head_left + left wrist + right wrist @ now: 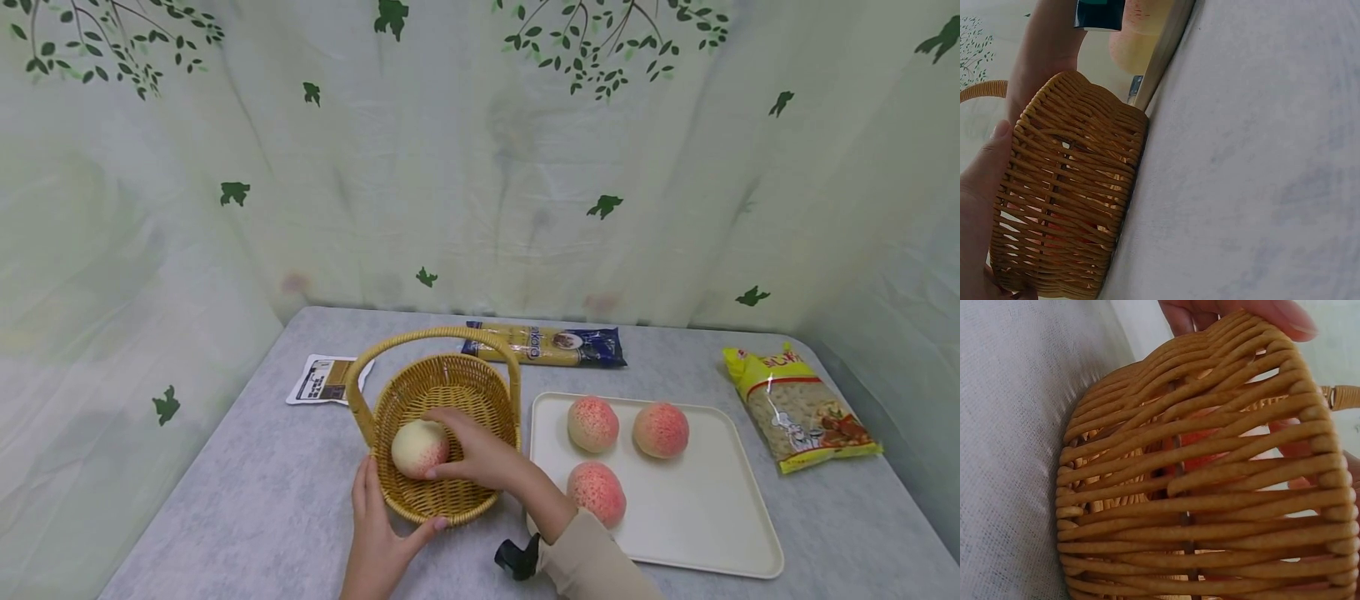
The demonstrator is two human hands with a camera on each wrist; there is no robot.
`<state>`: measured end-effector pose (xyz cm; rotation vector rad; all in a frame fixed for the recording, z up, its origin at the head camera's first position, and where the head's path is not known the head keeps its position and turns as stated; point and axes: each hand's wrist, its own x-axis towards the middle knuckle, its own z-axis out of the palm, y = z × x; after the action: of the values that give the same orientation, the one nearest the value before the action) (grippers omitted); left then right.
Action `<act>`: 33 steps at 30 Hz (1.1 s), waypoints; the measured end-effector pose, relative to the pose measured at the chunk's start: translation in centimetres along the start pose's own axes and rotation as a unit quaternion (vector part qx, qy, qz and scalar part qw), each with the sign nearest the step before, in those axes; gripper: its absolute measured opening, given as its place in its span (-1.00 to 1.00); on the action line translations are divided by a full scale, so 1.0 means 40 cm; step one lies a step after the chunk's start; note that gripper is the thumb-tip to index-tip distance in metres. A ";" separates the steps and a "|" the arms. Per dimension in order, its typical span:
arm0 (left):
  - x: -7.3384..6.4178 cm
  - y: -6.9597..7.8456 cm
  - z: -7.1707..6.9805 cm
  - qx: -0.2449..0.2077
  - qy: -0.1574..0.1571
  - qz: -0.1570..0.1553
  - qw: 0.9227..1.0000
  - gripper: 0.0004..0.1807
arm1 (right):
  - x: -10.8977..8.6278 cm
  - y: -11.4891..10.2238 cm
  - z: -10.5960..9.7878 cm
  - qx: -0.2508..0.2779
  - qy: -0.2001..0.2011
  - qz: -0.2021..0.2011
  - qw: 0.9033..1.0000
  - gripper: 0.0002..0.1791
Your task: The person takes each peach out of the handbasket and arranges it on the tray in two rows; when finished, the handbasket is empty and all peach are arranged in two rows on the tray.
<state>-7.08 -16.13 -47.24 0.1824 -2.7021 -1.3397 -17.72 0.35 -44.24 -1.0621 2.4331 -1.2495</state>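
A wicker basket [480,392] with a tall arched handle [420,333] stands on the table. Inside it, toward the left wall, is a pale peach [414,446] with a pink blush, which my right hand [476,454] grips between thumb and fingers. My left hand [378,533] steadies the basket at its near left rim, fingers along the side and thumb at the front. Seen from the left wrist, the thumb [997,147] lies at the rim of the woven wall [1066,187]. In the right wrist view the peach shows red through the weave [1229,506].
Right of the basket lies a white tray [697,517] bearing three pink peaches [660,430]. Behind are a pasta packet [547,343] and, at the left, a white-and-brown pouch [322,379]. A yellow snack bag [802,408] lies at the far right. A patterned curtain [495,167] encloses the table.
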 end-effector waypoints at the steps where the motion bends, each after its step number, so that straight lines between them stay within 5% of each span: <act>1: 0.000 0.000 0.000 0.001 0.000 0.000 1.000 0.32 | 0.002 0.001 0.001 0.003 -0.005 0.002 1.000 -0.23; 15: 0.004 0.005 -0.005 0.007 -0.014 -0.015 1.000 0.32 | 0.033 0.010 0.014 -0.016 -0.065 -0.014 0.998 -0.25; 33: 0.002 0.002 -0.002 0.006 -0.012 -0.008 1.000 0.31 | 0.044 0.012 0.028 -0.009 -0.019 0.019 1.000 -0.29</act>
<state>-7.17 -16.16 -47.12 0.1895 -2.7345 -1.3403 -18.69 -1.36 -45.06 -1.0308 2.4277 -1.1879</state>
